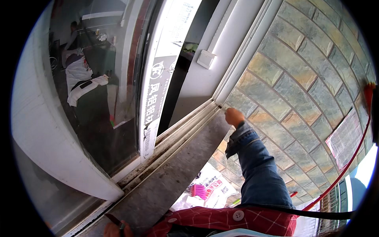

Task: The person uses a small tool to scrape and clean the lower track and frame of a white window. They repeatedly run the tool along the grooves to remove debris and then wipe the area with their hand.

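Note:
My right hand (235,117), in a denim sleeve, is closed around a small thin tool (221,107). Its dark tip is at the far corner of the window frame, where the sill meets the tiled wall; the fist hides the rest. At the bottom left edge, my left hand (117,230) grips a thin dark reddish-brown object (113,219), whose kind I cannot make out. That hand is partly cut off by the picture's edge, over the grey stone sill (177,166). Dark dirt lies along the aluminium window track (168,150) beside the sill.
A sliding glass pane (97,118) with a film-covered white frame (154,97) stands on the left. Below the sill lie a printed white sack (217,189) and a pink-bristled brush (199,192). A red cord (346,170) crosses before the stone-patterned wall (296,89) at right.

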Demonstrator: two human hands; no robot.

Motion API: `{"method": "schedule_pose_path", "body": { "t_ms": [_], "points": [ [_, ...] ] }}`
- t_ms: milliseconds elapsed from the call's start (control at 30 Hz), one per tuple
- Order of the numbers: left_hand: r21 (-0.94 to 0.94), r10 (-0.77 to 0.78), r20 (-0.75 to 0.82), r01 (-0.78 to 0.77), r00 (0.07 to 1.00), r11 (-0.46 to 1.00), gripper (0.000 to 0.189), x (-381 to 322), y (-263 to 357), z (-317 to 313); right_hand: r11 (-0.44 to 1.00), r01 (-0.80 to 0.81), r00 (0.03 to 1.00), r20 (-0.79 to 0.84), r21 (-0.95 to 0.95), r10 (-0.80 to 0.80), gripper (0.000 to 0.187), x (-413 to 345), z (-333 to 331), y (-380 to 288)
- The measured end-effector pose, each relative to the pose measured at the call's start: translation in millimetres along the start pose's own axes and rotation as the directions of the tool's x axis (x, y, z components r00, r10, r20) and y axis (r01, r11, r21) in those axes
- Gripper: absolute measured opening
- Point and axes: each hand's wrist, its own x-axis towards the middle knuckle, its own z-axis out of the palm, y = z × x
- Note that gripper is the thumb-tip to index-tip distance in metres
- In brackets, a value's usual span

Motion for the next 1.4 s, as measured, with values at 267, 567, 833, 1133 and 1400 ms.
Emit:
{"method": "schedule_pose_path", "body": {
  "t_ms": [267,567,833,1133,1400],
  "points": [
    [-0.041,-0.293,0.038,0.295,0.955,0.955,0.024,18,19,0,0.999,0.025,0.989,0.144,-0.028,-0.021,0.02,44,39,16],
    [-0.079,-0.179,-0.014,0.177,0.984,0.981,0.013,18,21,2,0.893,0.222,0.717,0.555,0.39,-0.421,0.033,3,-21,-32],
    [-0.054,-0.152,0.019,0.153,0.988,0.987,0.013,-7,1,5,0.546,-0.305,0.857,0.475,0.78,-0.201,0.033,-55,-53,-44],
    [0.074,0.016,-0.013,-0.015,1.0,0.997,0.012,-3,-4,7,0.493,-0.357,0.921,0.386,0.794,0.046,0.039,-25,10,5],
    [-0.012,-0.251,-0.024,0.251,0.968,0.968,0.014,7,13,4,0.646,-0.203,0.979,0.139,0.736,0.15,0.039,1,15,-2]
  ]
}}
